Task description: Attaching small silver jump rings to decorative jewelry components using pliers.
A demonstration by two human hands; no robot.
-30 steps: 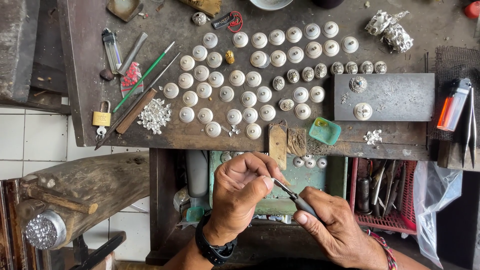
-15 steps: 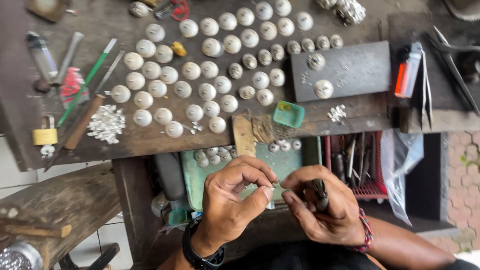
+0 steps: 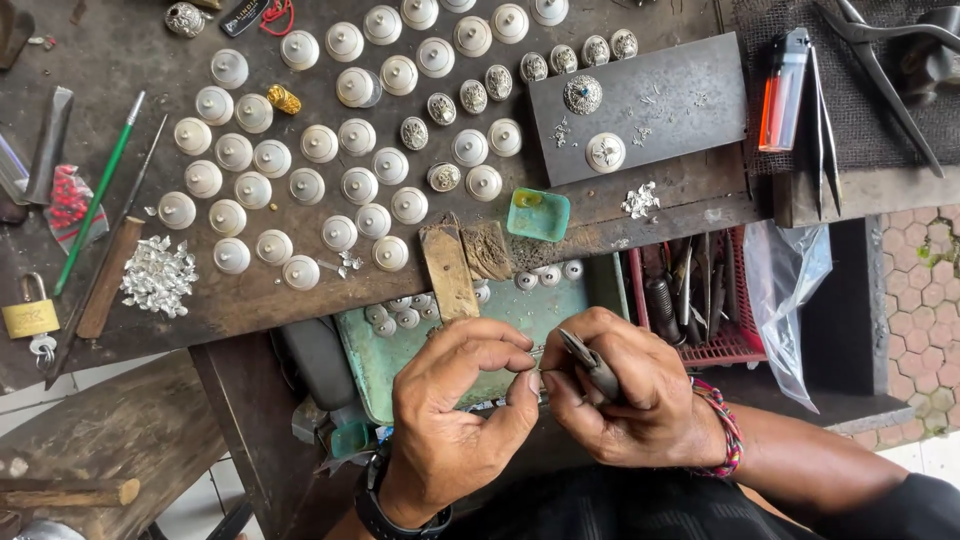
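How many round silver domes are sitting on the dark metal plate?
2. One ornate dome sits near the upper left of the dark plate, and one paler dome sits just below it. None seem hidden.

The pliers [image 3: 590, 362] are small, grey metal, slim-nosed. They lie gripped in the right hand [image 3: 625, 395], nose pointing toward ten o'clock, handles buried in the palm. At the nose tip, just at nine o'clock of it, a tiny silvery piece [image 3: 538, 352] is pinched between the left hand's [image 3: 462, 415] thumb and forefinger; its shape is too small to tell.
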